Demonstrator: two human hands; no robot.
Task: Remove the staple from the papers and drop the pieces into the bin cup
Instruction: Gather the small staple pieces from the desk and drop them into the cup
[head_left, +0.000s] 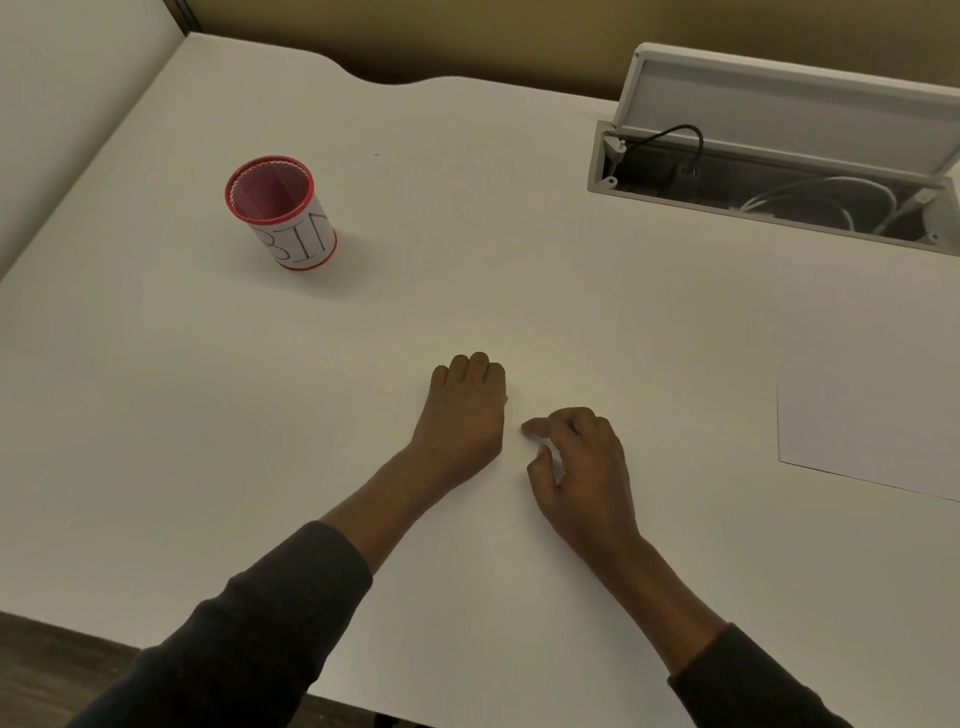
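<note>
The bin cup (283, 215) is a red mesh cylinder with a white label reading "BIN". It stands upright at the left of the white desk (467, 208). A white sheet of paper (862, 431) lies flat at the right edge of the view. My left hand (465, 410) rests on the desk in the middle, fingers curled under, and nothing shows in it. Just right of it, my right hand (582, 457) rests with index finger and thumb apart, holding nothing. No staple is visible. Both hands are far from the cup and the paper.
An open cable well (769, 187) with its grey lid raised is set into the desk at the back right, with white and black cables inside. The desk's front edge runs below my forearms. A wall panel stands at the left.
</note>
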